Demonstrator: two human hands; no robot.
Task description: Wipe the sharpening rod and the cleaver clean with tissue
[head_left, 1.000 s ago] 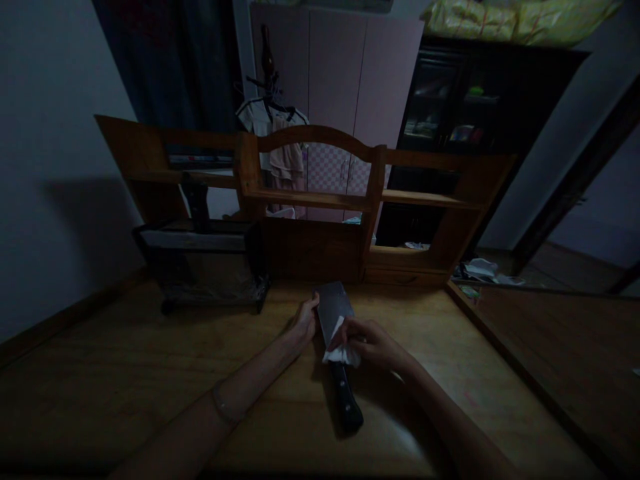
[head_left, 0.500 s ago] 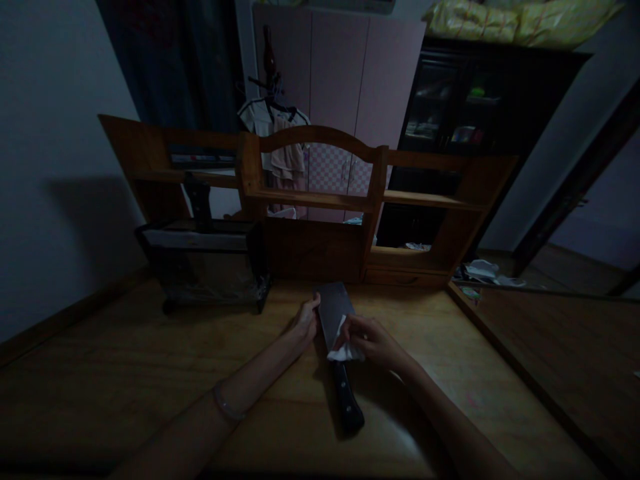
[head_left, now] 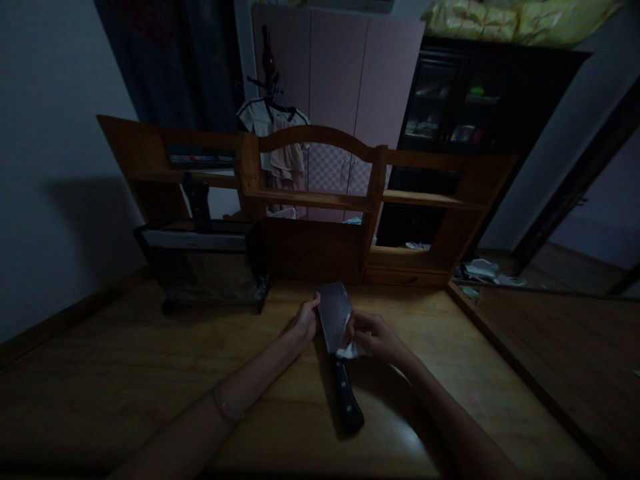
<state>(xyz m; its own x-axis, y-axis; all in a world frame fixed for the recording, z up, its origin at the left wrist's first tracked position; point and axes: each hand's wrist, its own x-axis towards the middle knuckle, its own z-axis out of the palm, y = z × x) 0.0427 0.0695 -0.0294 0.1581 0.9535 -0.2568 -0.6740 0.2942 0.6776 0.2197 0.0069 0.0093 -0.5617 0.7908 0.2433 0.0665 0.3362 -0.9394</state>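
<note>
A cleaver (head_left: 334,313) with a broad grey blade and a black riveted handle (head_left: 347,400) lies flat on the wooden table (head_left: 150,373), handle toward me. My left hand (head_left: 306,321) rests against the blade's left edge, fingers curled on it. My right hand (head_left: 377,337) is closed on a small white cloth (head_left: 350,349) and presses it to the blade's right side near the handle.
A wooden shelf unit (head_left: 320,200) stands along the table's back edge. A black wire rack with plastic wrap (head_left: 205,263) sits at the back left. Paper scraps (head_left: 480,270) lie at the right corner. A pink wardrobe and dark cabinet stand behind.
My right hand has slid the white cloth a little up and to the right along the blade. The left hand and the cleaver have stayed in place.
</note>
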